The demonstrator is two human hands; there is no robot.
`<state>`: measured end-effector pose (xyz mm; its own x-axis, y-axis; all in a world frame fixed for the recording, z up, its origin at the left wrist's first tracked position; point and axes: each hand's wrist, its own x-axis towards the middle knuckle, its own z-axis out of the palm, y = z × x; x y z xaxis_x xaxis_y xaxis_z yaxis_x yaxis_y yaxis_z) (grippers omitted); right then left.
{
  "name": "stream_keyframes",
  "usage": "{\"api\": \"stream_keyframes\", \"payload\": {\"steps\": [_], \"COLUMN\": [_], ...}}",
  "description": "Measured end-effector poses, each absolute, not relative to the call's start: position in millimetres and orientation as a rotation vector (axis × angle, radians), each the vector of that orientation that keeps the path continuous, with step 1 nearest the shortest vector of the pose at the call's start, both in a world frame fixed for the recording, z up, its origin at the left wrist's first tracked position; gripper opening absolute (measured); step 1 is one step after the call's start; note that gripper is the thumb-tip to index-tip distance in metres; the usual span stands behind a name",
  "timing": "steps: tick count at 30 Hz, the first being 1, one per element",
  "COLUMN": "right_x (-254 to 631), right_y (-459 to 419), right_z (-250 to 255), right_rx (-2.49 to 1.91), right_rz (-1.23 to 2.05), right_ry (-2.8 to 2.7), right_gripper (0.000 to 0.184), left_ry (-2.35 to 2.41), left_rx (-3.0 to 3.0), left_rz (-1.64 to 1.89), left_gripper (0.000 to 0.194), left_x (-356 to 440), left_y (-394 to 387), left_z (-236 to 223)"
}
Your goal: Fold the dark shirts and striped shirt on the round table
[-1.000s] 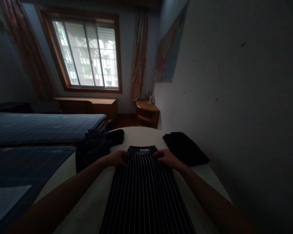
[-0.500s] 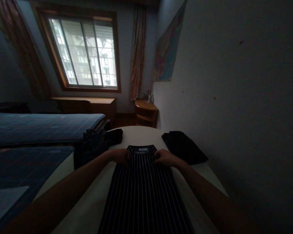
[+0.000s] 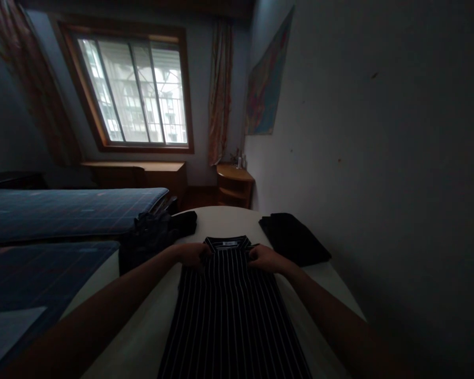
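A black shirt with thin white stripes [image 3: 233, 316] lies lengthwise on a pale round-ended table [image 3: 221, 215], its collar at the far end and its lower part running out of view below. A small light label shows inside the collar. My left hand [image 3: 193, 255] pinches the cloth at the left of the collar. On the other side, my right hand [image 3: 266, 258] has its fingers closed on the cloth just right of the collar. The fingertips of both hands are partly hidden and dim.
Folded black cloth [image 3: 294, 239] lies at the table's right edge, close to the wall. Dark crumpled clothes [image 3: 150, 237] rest at the left edge. Beyond them is a bed with a blue checked cover [image 3: 71, 210]. A wooden corner shelf [image 3: 235, 172] stands behind.
The camera view has shifted slightly. Both hands stay at the collar, and a little more shirt cloth shows spread out beside my left hand.
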<state>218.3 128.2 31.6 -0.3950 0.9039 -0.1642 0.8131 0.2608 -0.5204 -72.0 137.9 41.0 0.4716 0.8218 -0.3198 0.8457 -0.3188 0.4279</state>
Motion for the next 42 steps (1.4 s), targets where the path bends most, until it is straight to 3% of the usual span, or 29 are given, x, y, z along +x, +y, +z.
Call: {"api": "stream_keyframes", "payload": {"steps": [5, 11, 19, 25, 30, 34, 42], "right_x": [217, 217, 215, 219, 231, 246, 247], "right_y": [130, 158, 189, 190, 171, 136, 75], "right_z": [39, 55, 18, 15, 10, -3, -12], "right_rx": [-1.644, -1.581, -1.621, -1.563, -1.572, -1.552, -1.560], "right_rz": [0.704, 0.499, 0.600, 0.565, 0.359, 0.161, 0.325], "right_ry": [-2.281, -2.140, -2.151, -2.096, -2.044, -2.093, -2.116], "right_gripper": [0.016, 0.020, 0.027, 0.033, 0.054, 0.057, 0.055], "left_ry": [1.298, 1.322, 1.541, 1.675, 1.934, 2.005, 1.735], "left_rx": [2.176, 2.241, 2.258, 2.255, 2.152, 2.011, 1.774], "left_rz": [0.097, 0.379, 0.355, 0.522, 0.647, 0.623, 0.740], "left_gripper": [0.067, 0.059, 0.070, 0.064, 0.058, 0.054, 0.046], "left_x": [-72, -71, -78, -86, -98, -109, -104], "left_y": [138, 157, 167, 168, 140, 101, 83], "left_z": [56, 73, 25, 16, 5, -8, -16]}}
